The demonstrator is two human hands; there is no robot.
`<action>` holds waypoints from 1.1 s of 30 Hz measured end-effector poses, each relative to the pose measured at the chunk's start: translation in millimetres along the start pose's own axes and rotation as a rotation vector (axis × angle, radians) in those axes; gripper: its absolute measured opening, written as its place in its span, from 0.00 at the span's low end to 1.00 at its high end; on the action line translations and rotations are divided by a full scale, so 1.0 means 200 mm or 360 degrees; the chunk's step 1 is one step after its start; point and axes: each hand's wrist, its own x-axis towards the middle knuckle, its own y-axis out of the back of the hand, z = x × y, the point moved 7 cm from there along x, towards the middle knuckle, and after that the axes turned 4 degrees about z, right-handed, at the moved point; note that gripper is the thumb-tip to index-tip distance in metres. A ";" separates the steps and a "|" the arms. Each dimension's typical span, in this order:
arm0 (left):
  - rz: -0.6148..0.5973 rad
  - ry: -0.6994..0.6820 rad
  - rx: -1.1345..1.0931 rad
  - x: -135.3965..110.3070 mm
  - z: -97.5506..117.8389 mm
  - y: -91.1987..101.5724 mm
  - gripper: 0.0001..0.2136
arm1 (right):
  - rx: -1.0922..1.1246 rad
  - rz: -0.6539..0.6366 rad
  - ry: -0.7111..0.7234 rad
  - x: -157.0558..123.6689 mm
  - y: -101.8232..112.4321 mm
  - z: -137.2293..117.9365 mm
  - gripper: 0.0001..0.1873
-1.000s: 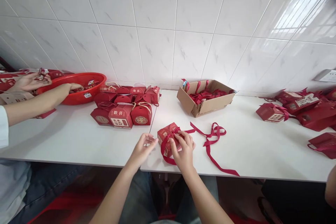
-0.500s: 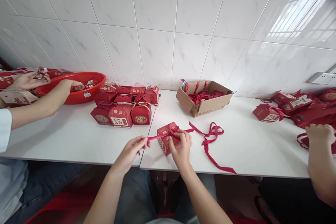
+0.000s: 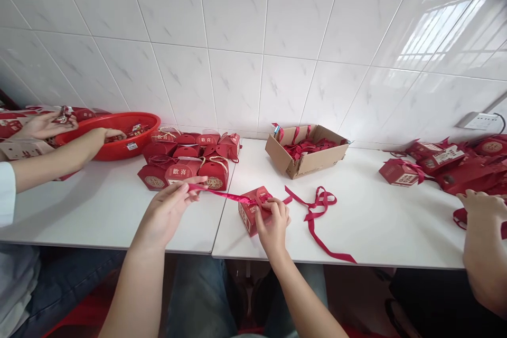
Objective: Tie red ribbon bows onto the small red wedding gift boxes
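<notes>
A small red gift box [image 3: 248, 215] with pale lettering sits on the white table in front of me. Crimson ribbon [image 3: 227, 196] runs from the top of the box to my left hand [image 3: 168, 211], whose fingers pinch its far end, stretched out to the left. My right hand [image 3: 273, 224] is closed at the ribbon on top of the box, pressing it there; its fingertips partly cover the spot. A short ribbon tail pokes out to the right of that hand. Farther right, a loose crimson ribbon [image 3: 317, 216] lies curled on the table.
An open cardboard box [image 3: 320, 162] of ribbons stands by the wall. Several red gift boxes [image 3: 184, 169] are grouped left of it. At far left, a person's hands work at a red basin [image 3: 119, 153]; at right, another person's hand [image 3: 481, 206] is near more red boxes [image 3: 400, 171].
My left hand has moved left and slightly up, drawing the ribbon out longer from the gift box. My right hand stays on the box. The view has shifted slightly.
</notes>
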 end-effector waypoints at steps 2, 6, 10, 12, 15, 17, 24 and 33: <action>-0.0111 -0.0020 0.0006 0.03 0.00 -0.09 0.06 | 0.0046 -0.0001 0.0029 0.00 0.01 -0.01 0.10; -0.0080 -0.0006 -0.0089 0.12 -0.01 -0.23 0.07 | 0.0268 0.0125 0.0033 -0.04 0.09 0.03 0.13; -0.0040 -0.0085 -0.0100 0.19 0.03 -0.30 0.06 | 0.0589 0.0128 -0.0498 -0.05 0.14 0.24 0.16; -0.0127 -0.0149 -0.0010 0.20 0.07 -0.34 0.08 | 0.0924 -0.0120 -0.0952 -0.04 0.07 0.36 0.19; -0.0331 -0.0205 0.0174 0.18 0.12 -0.39 0.16 | 0.1321 -0.0603 -0.1474 0.00 -0.06 0.46 0.20; -0.0420 -0.0226 0.0253 0.18 0.14 -0.41 0.14 | 0.1375 -0.0828 -0.1592 0.04 -0.11 0.48 0.21; -0.0041 -0.0367 0.0248 0.21 0.16 -0.34 0.11 | 0.1419 -0.0826 -0.1512 0.17 -0.17 0.51 0.20; 0.0048 -0.0292 0.0125 0.25 0.16 -0.31 0.22 | 0.1379 -0.0237 -0.0885 0.54 0.13 0.27 0.14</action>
